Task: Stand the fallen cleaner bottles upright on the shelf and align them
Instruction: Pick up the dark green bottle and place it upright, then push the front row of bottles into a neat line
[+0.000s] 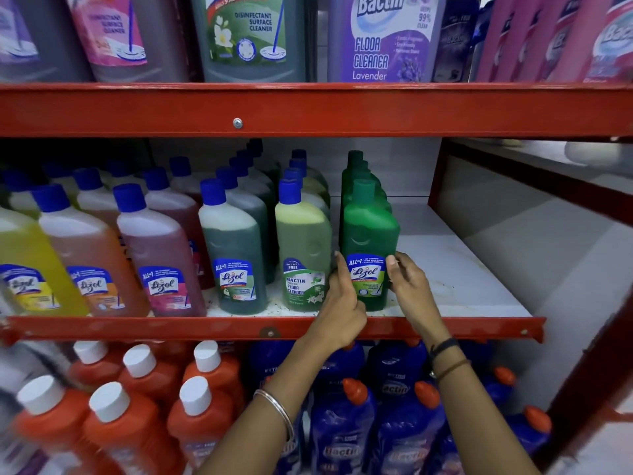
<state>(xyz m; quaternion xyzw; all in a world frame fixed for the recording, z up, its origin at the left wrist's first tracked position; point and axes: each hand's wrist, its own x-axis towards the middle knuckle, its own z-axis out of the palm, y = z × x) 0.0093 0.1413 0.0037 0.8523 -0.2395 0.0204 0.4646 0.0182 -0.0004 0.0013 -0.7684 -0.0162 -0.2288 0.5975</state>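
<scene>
Green bottle (370, 241) is the one getting attention, standing upright at the front of the middle shelf (462, 279), heading a short row of the same green-capped bottles behind it. Only the head view here, so that's all there is to go on.

Left hand (342, 303) is against the bottle's left side, fingers up along the gap between it and the pale green Bactin bottle (303, 248) next door. Right hand (409, 286) is on the right side with the thumb pressed on the label edge. So the grip is both hands pinching the bottle low down, around the label, one hand per side. Can't see the fingers behind it.

No bottles look fallen anywhere on this shelf, so this seems like the aligning part, near the end of the job. The right stretch of shelf is bare white with some grime.

To do it well: keep holding low so it doesn't tip, turn it so the label faces dead front like the dark green Lizol bottle (236, 248) further left, then slide it until its base sits level with the neighbours along the red front lip (445, 325). Sliding beats lifting here, since the ones behind stand close and a bump could knock them over.
</scene>
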